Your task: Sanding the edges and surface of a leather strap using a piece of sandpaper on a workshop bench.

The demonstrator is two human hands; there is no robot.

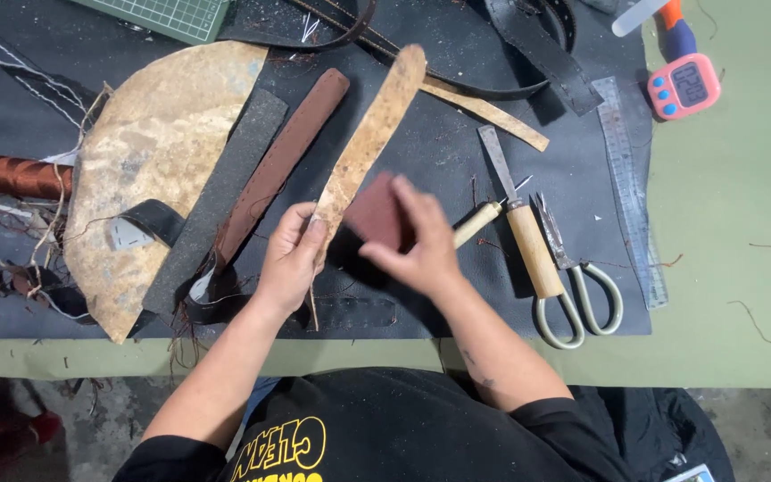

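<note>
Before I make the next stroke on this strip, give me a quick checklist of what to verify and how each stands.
1. Left hand pinning the tan leather strip at its near end: ok.
2. Right hand gripping the reddish-brown block: ok.
3. Block flat against the strip: cannot tell, it is blurred.
4. Far end of the strip lying free: not ok, it overlaps another tan strip.
5. Knife and scissors out of the stroke path, off to the right: ok.
</note>
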